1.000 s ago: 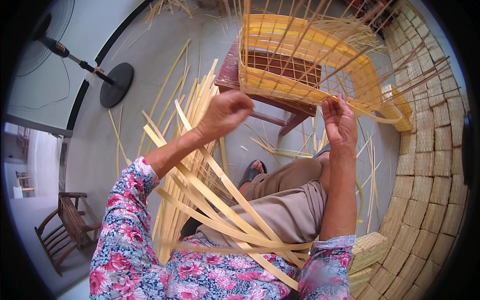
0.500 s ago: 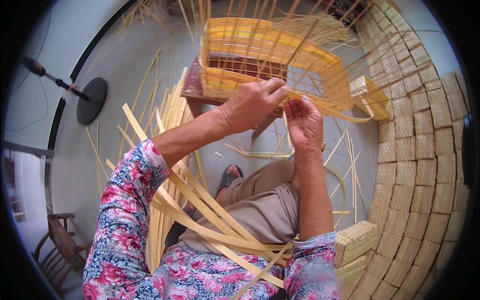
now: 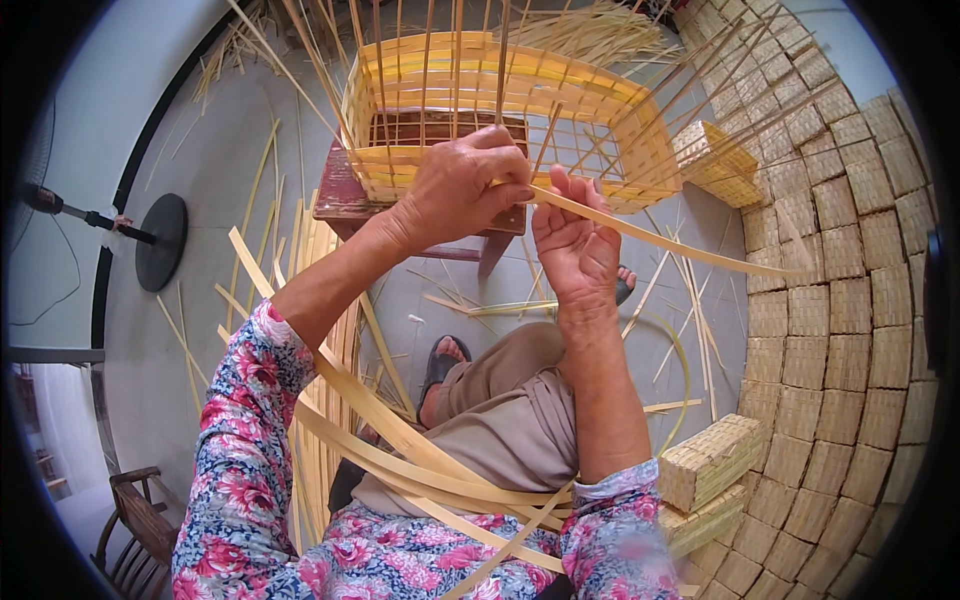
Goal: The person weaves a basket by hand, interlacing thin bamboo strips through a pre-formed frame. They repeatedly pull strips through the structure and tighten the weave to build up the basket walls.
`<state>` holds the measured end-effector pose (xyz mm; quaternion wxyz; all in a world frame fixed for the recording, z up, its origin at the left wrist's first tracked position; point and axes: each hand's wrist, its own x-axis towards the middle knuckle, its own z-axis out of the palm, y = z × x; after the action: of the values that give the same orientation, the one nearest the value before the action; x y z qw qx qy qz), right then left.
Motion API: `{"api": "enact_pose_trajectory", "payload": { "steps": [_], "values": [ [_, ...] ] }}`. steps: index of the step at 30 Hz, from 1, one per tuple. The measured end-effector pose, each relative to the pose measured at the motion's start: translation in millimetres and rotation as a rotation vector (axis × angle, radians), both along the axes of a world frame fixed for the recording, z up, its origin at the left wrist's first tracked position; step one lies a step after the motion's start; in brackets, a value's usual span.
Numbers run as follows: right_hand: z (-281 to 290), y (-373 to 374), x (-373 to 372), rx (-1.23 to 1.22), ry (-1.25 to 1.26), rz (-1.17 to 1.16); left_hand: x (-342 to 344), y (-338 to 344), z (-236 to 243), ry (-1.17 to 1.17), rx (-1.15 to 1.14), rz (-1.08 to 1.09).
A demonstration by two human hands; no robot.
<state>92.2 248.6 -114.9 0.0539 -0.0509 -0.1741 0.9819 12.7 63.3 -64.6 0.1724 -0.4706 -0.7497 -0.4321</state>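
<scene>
A half-woven yellow bamboo basket, with tall stakes standing up from its sides, rests on a red-brown wooden stool in front of me. My left hand is closed at the basket's near wall, pinching a flat bamboo strip between thumb and fingers. From there the strip stretches out to the right, its far end free in the air. Palm up, my right hand is open just right of the left, fingers loosely bent and apart. The strip crosses over its fingers without a visible grip.
Long bamboo strips lie over my lap and left side. Small woven blocks are stacked along the right, and a yellow woven piece stands by the basket. A fan base and wooden chair are at left. Loose slivers litter the floor.
The strip's right part has swung out from beside the basket's near wall and extends rightward. Both hands appear shifted left, and the right hand's fingers have loosened. The basket also sits farther left in view.
</scene>
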Motion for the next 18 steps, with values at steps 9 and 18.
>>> {"api": "enact_pose_trajectory", "payload": {
  "steps": [9,18],
  "values": [
    [49.1,-13.2,1.8,0.756,0.113,0.018,-17.0,-7.1,2.9,-0.009,-0.039,-0.104],
    [35.4,-27.9,-4.1,1.017,-0.006,-0.282,-23.5,-6.8,-5.8,0.029,-0.050,-0.107]
  ]
}}
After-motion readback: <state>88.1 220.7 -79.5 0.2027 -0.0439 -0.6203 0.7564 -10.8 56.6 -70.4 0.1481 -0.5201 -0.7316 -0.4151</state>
